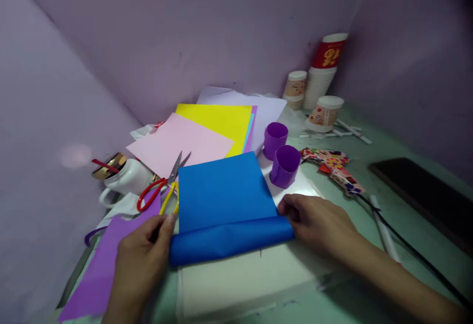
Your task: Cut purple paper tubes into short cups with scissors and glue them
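A sheet of blue paper [223, 191] lies before me, its near edge rolled into a loose tube with a slight crease. My left hand [144, 255] pinches the tube's left end between thumb and fingers. At the other end, my right hand [314, 218] has its fingers curled closed on the roll. Two purple paper tubes [285, 167] stand upright just beyond my right hand. Scissors with red handles [151, 195] lie open by the sheet's left edge, next to a yellow-handled tool [169, 199] partly hidden under the blue paper.
Pink paper [181, 139] and yellow paper [218, 124] overlap at the back. Purple paper [107, 270] and a tipped white mug [129, 178] are on the left. Right of me are a patterned glue gun [332, 166] with a black cord, a phone [424, 186] and paper cups [325, 112].
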Action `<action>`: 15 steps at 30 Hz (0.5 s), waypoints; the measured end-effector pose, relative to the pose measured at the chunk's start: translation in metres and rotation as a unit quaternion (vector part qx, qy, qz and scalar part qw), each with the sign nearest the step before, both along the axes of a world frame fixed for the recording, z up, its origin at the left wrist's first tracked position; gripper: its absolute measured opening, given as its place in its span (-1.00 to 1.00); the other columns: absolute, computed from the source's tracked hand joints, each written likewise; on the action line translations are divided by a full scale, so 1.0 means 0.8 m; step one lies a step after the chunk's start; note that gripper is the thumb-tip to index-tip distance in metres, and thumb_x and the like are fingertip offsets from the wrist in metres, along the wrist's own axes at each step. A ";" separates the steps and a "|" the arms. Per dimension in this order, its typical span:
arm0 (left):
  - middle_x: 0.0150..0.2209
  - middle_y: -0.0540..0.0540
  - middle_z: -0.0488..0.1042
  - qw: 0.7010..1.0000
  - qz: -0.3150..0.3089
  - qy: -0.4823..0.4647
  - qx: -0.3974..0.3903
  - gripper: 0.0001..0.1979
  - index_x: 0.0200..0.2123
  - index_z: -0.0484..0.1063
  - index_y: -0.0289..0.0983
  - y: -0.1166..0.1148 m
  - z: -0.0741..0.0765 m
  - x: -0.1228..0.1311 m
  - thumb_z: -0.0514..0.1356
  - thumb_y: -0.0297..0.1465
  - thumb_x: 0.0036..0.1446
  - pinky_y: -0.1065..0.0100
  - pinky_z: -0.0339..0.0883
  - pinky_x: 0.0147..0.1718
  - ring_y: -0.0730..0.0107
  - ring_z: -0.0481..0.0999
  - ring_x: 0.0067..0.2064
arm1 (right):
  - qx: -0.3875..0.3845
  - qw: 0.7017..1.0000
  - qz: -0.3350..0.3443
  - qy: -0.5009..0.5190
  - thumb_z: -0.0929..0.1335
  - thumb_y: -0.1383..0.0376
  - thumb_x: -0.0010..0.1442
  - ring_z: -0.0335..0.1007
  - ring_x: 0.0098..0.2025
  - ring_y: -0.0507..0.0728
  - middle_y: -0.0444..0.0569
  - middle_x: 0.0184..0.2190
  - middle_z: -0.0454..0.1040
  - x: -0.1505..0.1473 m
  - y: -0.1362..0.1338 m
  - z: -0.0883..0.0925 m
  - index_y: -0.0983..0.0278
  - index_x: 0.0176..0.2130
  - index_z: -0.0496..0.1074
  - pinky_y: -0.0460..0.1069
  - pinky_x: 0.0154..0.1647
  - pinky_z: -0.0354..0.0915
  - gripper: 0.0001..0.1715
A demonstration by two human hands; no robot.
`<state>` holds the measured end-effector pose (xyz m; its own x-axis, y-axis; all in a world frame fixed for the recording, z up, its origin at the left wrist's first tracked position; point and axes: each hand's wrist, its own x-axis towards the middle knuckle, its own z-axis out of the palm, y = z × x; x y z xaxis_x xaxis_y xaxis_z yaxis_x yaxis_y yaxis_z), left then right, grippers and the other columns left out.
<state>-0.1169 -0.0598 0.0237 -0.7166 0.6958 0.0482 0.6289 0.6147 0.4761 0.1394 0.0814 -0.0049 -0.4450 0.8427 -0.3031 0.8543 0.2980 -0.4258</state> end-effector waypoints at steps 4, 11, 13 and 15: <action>-0.19 -0.14 0.55 0.961 -0.234 0.115 0.096 -0.72 -0.22 0.51 -0.22 0.001 -0.013 0.011 0.22 -0.19 0.04 0.11 0.33 -0.12 0.09 0.49 -0.11 | 0.013 1.000 0.010 -0.003 0.33 0.41 -0.07 0.40 -0.40 0.14 -0.16 -0.45 0.56 -0.001 0.000 -0.001 0.10 -0.37 0.52 -0.07 -0.50 -0.03 -0.74; -0.12 -0.27 0.48 0.873 -0.443 0.200 0.022 -0.50 0.05 0.31 -0.36 0.008 -0.029 0.057 0.27 -0.41 0.02 -0.11 0.32 -0.13 0.01 0.42 -0.11 | 0.018 1.000 0.012 -0.001 0.33 0.39 -0.08 0.41 -0.38 0.15 -0.15 -0.45 0.57 -0.001 0.000 -0.001 0.10 -0.39 0.52 -0.07 -0.50 -0.02 -0.76; -0.12 -0.25 0.48 0.877 -0.440 0.192 0.022 -0.52 0.03 0.31 -0.33 0.009 -0.031 0.057 0.28 -0.39 0.01 -0.03 0.36 -0.18 0.03 0.44 -0.13 | 0.015 1.000 0.012 0.003 0.33 0.39 -0.08 0.42 -0.37 0.15 -0.14 -0.44 0.57 -0.001 0.001 0.000 0.11 -0.38 0.53 -0.07 -0.49 -0.02 -0.75; -0.12 -0.23 0.48 0.878 -0.435 0.195 0.031 -0.55 0.00 0.31 -0.29 0.010 -0.031 0.054 0.28 -0.38 0.01 0.00 0.38 -0.20 0.04 0.46 -0.13 | 0.013 1.000 0.015 0.005 0.33 0.39 -0.08 0.42 -0.37 0.15 -0.13 -0.44 0.57 -0.001 0.001 0.001 0.12 -0.38 0.53 -0.07 -0.49 -0.03 -0.75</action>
